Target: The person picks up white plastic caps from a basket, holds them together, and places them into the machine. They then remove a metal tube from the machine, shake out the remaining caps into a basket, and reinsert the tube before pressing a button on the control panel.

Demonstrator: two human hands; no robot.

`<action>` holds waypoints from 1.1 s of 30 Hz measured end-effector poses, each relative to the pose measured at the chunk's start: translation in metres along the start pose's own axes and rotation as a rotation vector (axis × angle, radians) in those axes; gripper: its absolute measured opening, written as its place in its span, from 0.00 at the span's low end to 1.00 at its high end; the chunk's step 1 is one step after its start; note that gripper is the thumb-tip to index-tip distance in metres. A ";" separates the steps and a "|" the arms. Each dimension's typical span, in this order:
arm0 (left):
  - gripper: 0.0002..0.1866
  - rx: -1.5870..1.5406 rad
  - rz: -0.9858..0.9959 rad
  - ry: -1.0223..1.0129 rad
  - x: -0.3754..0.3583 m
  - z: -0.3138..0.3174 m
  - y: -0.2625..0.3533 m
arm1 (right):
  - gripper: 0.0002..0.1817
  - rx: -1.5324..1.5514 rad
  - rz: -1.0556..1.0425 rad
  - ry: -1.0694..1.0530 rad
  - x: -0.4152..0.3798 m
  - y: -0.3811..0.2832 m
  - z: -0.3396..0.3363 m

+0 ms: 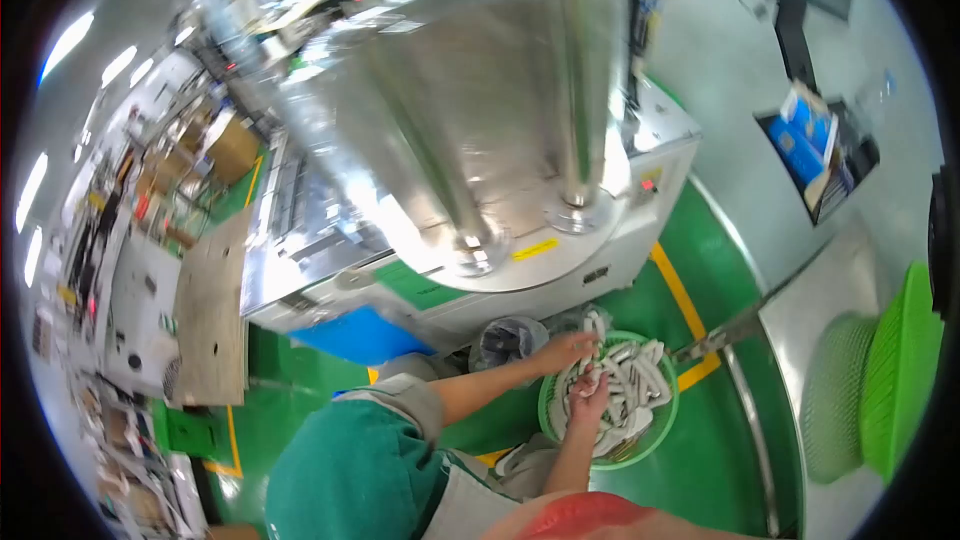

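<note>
Head view: both hands are down in a round green basket [548,418] on the green floor, below a large steel machine [470,140]. Left hand [570,348] rests on the pale sausages [630,380], fingers loosely curled. Right hand [590,402] closes around several sausages at the basket's middle. Stacked green baskets [900,370] sit well apart.

Pale tube-shaped pieces [630,380] lie heaped in a round green basket [548,410] on the floor
</note>
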State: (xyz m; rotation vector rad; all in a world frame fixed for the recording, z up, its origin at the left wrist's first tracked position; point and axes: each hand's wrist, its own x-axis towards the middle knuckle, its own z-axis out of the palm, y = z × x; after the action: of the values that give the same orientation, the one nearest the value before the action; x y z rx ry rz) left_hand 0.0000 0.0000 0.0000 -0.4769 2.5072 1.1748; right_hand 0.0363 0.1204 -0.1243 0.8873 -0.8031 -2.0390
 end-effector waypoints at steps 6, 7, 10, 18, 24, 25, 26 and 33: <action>0.35 -0.026 0.495 -0.092 -0.090 0.092 0.053 | 0.16 -0.734 -0.157 0.220 -0.110 -0.037 0.047; 0.35 -0.047 0.498 -0.095 -0.105 0.089 0.046 | 0.15 -0.699 -0.157 0.278 -0.118 -0.022 0.038; 0.33 0.170 0.565 -0.002 -0.132 0.078 0.014 | 0.13 -0.678 -0.114 0.376 -0.126 0.016 0.012; 0.21 -0.014 0.337 -0.150 -0.154 -0.013 0.005 | 0.16 -1.050 -0.215 0.540 -0.105 0.121 0.037; 0.34 -0.065 0.302 0.133 -0.201 -0.111 0.048 | 0.15 -1.052 -0.054 0.486 -0.090 0.217 0.095; 0.41 -0.125 0.295 0.201 -0.209 -0.123 0.049 | 0.14 -1.061 -0.105 0.569 -0.090 0.255 0.115; 0.41 -0.123 0.289 0.250 -0.217 -0.135 0.053 | 0.13 -1.076 -0.124 0.582 -0.084 0.277 0.121; 0.46 -0.118 0.250 0.184 -0.232 -0.254 0.056 | 0.16 -1.240 0.021 0.546 -0.043 0.373 0.159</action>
State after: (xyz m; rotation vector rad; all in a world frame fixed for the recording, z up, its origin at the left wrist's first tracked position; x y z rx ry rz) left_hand 0.1431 -0.1274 0.2909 -0.3204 2.7271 1.4375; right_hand 0.0743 0.0014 0.2638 0.5879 0.7123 -1.6603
